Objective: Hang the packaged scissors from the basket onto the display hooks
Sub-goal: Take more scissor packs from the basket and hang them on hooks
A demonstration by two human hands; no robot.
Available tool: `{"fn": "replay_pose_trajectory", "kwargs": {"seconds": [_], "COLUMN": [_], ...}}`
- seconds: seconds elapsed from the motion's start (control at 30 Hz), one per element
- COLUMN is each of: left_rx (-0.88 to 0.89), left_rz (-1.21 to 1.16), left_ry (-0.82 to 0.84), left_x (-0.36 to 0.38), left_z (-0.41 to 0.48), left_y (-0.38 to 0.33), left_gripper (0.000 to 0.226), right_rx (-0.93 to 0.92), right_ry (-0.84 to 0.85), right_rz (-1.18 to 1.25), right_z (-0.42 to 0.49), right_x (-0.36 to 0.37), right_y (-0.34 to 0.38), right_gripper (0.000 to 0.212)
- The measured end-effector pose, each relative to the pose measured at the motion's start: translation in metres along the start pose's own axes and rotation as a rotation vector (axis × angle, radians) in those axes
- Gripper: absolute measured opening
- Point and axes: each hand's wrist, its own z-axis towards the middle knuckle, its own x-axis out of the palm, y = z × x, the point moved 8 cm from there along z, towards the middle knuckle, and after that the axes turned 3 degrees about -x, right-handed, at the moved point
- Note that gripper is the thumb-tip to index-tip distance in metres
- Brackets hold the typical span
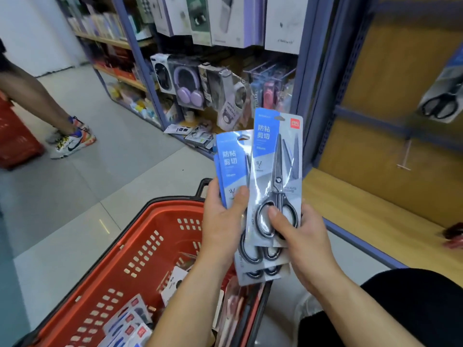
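Note:
My right hand (298, 236) holds one packaged pair of scissors (275, 171) upright by its lower end, thumb over the black handles. Just left of it, my left hand (223, 221) grips a small stack of the same blue-and-grey scissors packs (231, 161), thumb across the front. Both hands are above the far end of the red basket (140, 249), which holds more packs (127, 324) at its near end. On the wooden display panel at the right, one scissors pack (441, 98) hangs at the top right. A bare hook (404, 156) sticks out lower down.
A blue-framed shelf unit (140, 56) with headphones and boxed goods stands behind the basket. Another person's legs and sneakers (70, 141) are at the left beside a second red basket (15, 139). A wooden shelf board (375, 216) lies below the panel, with a red object (454, 235) on it.

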Motion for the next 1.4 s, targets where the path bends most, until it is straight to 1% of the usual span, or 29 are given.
{"fn": "replay_pose_trajectory", "kwargs": {"seconds": [0.17,0.23,0.33,0.43,0.57,0.67,0.77,0.93,1.03,1.17,1.4], "left_rx": [0.014,0.050,0.113,0.170,0.217,0.192,0.118,0.065,0.080,0.100,0.091], "left_rz": [0.002,0.005,0.022,0.031,0.047,0.034,0.010,0.071,0.090,0.096,0.108], "left_ry": [0.036,0.064,0.114,0.170,0.235,0.284,0.288,0.248,0.272,0.317,0.321], "left_x": [0.032,0.053,0.096,0.148,0.222,0.271,0.298,0.303,0.306,0.311,0.313], "left_z": [0.022,0.035,0.052,0.066,0.074,0.069,0.061,0.063,0.070,0.076,0.089], "left_y": [-0.019,-0.035,-0.062,-0.085,-0.098,-0.085,-0.056,-0.004,0.005,0.008,0.018], "left_gripper": [0.026,0.029,0.023,0.023,0.017,0.016,0.017,0.014,0.013,0.014,0.017], "right_rx": [-0.038,-0.106,-0.200,-0.269,-0.339,-0.316,-0.229,-0.158,-0.158,-0.204,-0.252], "right_ry": [-0.072,-0.110,-0.224,-0.318,-0.489,-0.580,-0.574,-0.551,-0.524,-0.486,-0.523], "right_rz": [0.037,0.026,0.029,0.007,-0.072,-0.195,-0.298,-0.359,-0.387,-0.385,-0.313], "right_z": [0.006,0.012,0.027,0.039,0.040,0.037,0.040,0.053,0.071,0.107,0.156], "right_x": [-0.026,-0.047,-0.096,-0.150,-0.229,-0.281,-0.319,-0.348,-0.349,-0.347,-0.358], "right_y": [0.027,0.051,0.089,0.122,0.150,0.153,0.134,0.101,0.099,0.107,0.115], "right_gripper": [0.034,0.036,0.036,0.033,0.012,0.008,0.008,0.016,0.017,0.022,0.021]}}
